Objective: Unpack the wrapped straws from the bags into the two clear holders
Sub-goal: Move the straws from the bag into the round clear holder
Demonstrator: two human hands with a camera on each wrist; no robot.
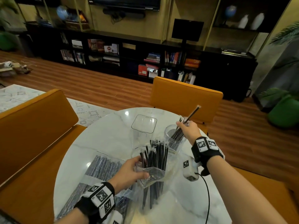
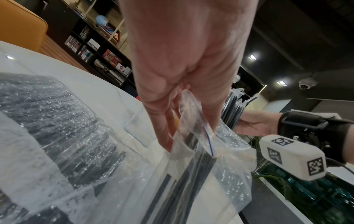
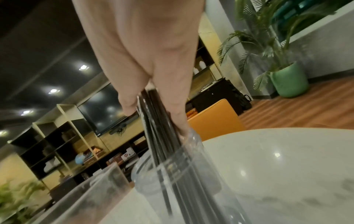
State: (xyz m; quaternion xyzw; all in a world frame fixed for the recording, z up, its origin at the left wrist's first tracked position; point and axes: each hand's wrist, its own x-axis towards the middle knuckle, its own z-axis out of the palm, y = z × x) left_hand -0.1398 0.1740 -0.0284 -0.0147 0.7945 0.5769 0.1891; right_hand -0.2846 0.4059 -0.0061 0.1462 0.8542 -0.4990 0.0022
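My left hand [image 1: 142, 167] pinches the mouth of a clear zip bag [image 1: 153, 175] and holds it upright near the table's middle. Black wrapped straws [image 1: 156, 156] stick up out of the bag. In the left wrist view the left hand [image 2: 189, 133] pinches the bag's zip edge [image 2: 197, 136]. My right hand [image 1: 181, 125] grips a bunch of black straws [image 1: 191, 115]; their lower ends stand inside the round clear holder [image 1: 174, 141]. The right hand [image 3: 155, 118] grips the bunch [image 3: 153, 106] just above the round holder [image 3: 191, 174]. The square clear holder [image 1: 144, 123] stands behind with nothing in it.
A second bag of straws [image 1: 100, 172] lies flat on the white marble table [image 1: 105, 135] at my left. Orange chairs stand at the left [image 1: 35, 120] and beyond the far edge [image 1: 186, 92]. A black cable [image 1: 207, 199] hangs from my right wrist over the table.
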